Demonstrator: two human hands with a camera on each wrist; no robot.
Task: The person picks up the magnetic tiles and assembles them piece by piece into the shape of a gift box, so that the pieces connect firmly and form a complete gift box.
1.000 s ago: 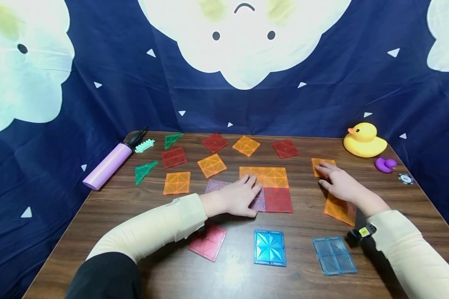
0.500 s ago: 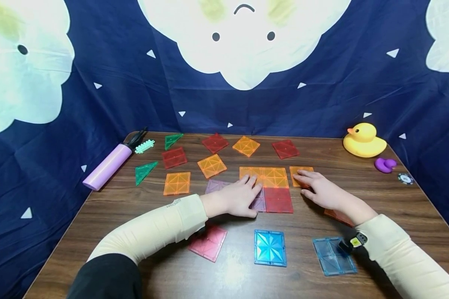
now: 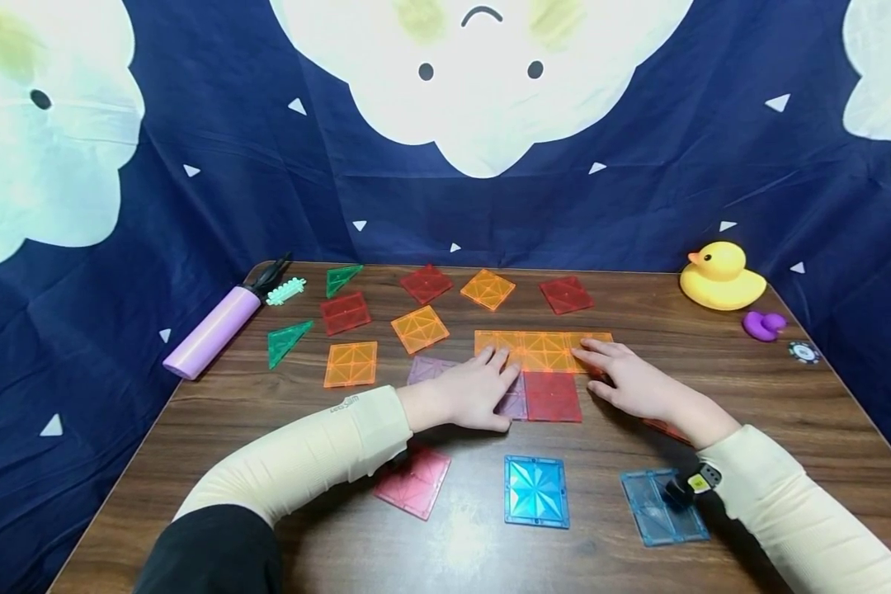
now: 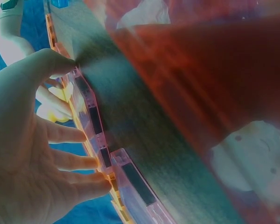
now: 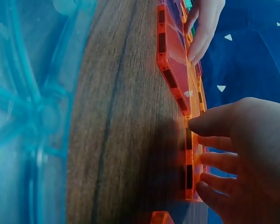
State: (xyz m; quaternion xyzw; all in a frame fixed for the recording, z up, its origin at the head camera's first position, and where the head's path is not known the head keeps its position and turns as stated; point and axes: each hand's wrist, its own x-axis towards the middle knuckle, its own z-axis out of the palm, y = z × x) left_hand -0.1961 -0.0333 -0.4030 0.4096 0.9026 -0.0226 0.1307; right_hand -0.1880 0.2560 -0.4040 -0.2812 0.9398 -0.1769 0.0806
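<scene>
On the wooden table (image 3: 787, 412) lies a flat patch of tiles: a row of orange tiles (image 3: 535, 351), a red tile (image 3: 553, 398) below it and purple tiles (image 3: 429, 368) at its left. My left hand (image 3: 490, 388) lies flat on the purple and orange tiles, fingers straight. My right hand (image 3: 616, 375) presses with straight fingers on the orange tile (image 3: 596, 338) at the row's right end, which touches the row. The right wrist view shows my right hand (image 5: 242, 154) on that orange tile (image 5: 189, 158). In the left wrist view my left hand (image 4: 32, 154) covers the purple tile (image 4: 130, 182).
Loose red (image 3: 345, 312), orange (image 3: 351, 364) and green (image 3: 289, 340) tiles lie at the back left. A pink tile (image 3: 413, 483) and two blue tiles (image 3: 536, 491) sit near me. A lilac cylinder (image 3: 211, 330) lies far left; a yellow duck (image 3: 722, 276) and a purple duck (image 3: 763, 324) far right.
My right hand has slid an orange tile leftward from the table's right side until it meets the orange row. My left hand has stayed put.
</scene>
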